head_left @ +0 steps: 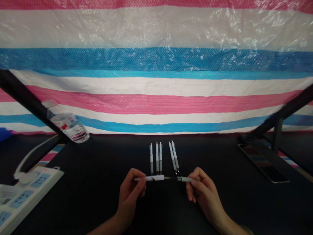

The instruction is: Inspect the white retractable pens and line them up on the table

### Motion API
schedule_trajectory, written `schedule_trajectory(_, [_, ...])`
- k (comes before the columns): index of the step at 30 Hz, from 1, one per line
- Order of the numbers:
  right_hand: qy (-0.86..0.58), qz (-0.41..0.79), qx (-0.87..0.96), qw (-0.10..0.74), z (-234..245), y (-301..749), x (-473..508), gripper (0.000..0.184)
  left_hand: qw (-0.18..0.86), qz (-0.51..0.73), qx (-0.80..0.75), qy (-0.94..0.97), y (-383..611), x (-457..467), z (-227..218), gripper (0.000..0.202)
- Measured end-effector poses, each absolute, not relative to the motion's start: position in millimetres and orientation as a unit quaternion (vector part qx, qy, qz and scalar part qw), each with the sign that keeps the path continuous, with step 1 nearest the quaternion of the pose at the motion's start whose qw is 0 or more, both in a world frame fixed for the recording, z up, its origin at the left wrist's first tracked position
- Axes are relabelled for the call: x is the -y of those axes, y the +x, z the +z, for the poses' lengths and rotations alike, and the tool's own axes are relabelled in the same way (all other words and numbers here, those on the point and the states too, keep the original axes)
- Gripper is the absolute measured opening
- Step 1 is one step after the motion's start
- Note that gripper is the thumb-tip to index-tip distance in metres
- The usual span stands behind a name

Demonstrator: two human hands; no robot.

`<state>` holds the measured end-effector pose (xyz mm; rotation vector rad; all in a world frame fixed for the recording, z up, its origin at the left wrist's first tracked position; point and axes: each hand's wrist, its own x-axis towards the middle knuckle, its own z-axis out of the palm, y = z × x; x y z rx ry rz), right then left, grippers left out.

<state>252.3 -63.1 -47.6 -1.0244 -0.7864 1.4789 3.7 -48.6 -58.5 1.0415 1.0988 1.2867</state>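
My left hand [130,192] pinches the upper barrel of a white pen [154,178], held level above the black table [97,182]. My right hand [201,191] pinches the pen's separated tip section [184,179]. A thin dark refill spans the gap between the two parts. Just beyond my hands lie several assembled white pens [162,156], side by side, in two small groups.
A clear water bottle [69,125] lies at the back left. A white power strip [22,192] with a cable sits at the left edge. A phone [262,163] lies at the right under a black stand. A striped tarp [156,81] hangs behind.
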Motion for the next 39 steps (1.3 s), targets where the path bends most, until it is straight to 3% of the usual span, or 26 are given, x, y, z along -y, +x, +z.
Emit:
schedule_trajectory(7, [-0.407, 0.609, 0.439, 0.52, -46, 248, 65, 0.027, 0.551, 0.513, -0.466, 0.464, 10, 49, -49, 0.029])
schedule_trajectory(17, [-0.493, 0.46, 0.617, 0.407, -56, 251, 73, 0.03, 0.561, 0.489, -0.455, 0.489, 9, 46, -52, 0.03])
schedule_trajectory(25, [-0.508, 0.481, 0.641, 0.316, -50, 250, 70, 0.057, 0.573, 0.491, -0.437, 0.49, 9, 50, -49, 0.029])
schedule_trajectory(29, [-0.493, 0.472, 0.642, 0.349, -51, 248, 72, 0.031, 0.551, 0.514, -0.446, 0.483, 6, 51, -54, 0.022])
schedule_trajectory(33, [-0.496, 0.459, 0.639, 0.368, -54, 250, 71, 0.027, 0.544, 0.517, -0.45, 0.485, 5, 51, -59, 0.02])
schedule_trajectory(36, [-0.49, 0.475, 0.649, 0.335, -54, 251, 70, 0.04, 0.55, 0.511, -0.45, 0.484, 5, 52, -60, 0.02])
schedule_trajectory(39, [-0.488, 0.488, 0.631, 0.354, -54, 250, 70, 0.028, 0.546, 0.515, -0.451, 0.482, 5, 53, -59, 0.019])
